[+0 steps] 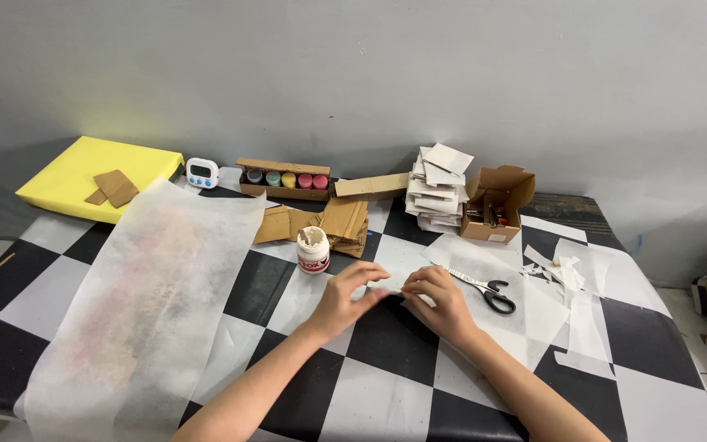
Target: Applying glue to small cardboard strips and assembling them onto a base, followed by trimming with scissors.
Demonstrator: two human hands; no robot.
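Left hand (pixel 345 299): fingertips pinching a small white paper piece (pixel 392 287)
Right hand (pixel 443 303): pinching the same piece, just left of the scissors (pixel 484 290)
Glue jar (pixel 313 250): well left of the scissors, on the checkered table (pixel 386 385)

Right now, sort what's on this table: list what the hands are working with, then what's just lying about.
In hand:
- left hand and right hand, pinching a small white paper piece between them
- scissors, close by the right hand
- glue jar, open, near the left hand

Lying about:
- large translucent sheet
- paint pots in a box
- timer
- yellow pad
- paper stack
- cardboard pieces
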